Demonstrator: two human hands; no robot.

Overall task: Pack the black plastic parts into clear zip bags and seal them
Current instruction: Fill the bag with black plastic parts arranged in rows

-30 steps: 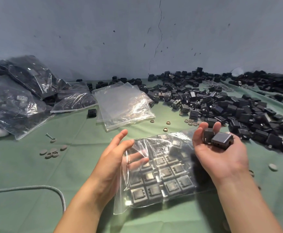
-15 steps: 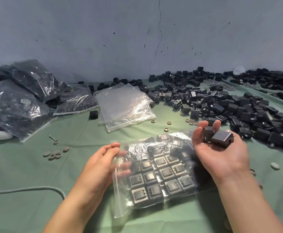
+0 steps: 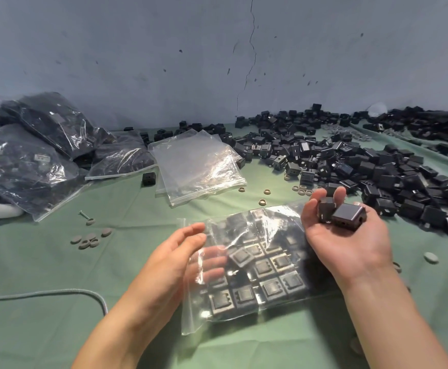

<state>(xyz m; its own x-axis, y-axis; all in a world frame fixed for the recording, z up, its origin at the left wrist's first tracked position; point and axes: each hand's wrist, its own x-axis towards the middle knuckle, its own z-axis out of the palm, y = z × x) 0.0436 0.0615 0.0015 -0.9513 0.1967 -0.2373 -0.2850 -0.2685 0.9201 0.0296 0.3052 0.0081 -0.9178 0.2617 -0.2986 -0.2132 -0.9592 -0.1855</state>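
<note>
A: "Now that the left grip [image 3: 169, 265] has dropped toward the cloth-covered surface [image 3: 44, 275], what differs?"

B: "Its straight fingers [image 3: 212, 258] are inside the mouth of the clear zip bag [image 3: 246, 227] by the near edge, holding it open. Loading goes on, I judge; sealing waits."

A: "The right grip [image 3: 350, 251]?"

B: "Unchanged, cupped palm-up round two black parts [image 3: 346, 215]."

A: "Materials?"

B: "The loose pile [image 3: 364, 166] toward the far right corner is matte, boxy; the bag's film thin, glossy, crinkled; packed parts [image 3: 244, 296] sit in flat rows."
</note>
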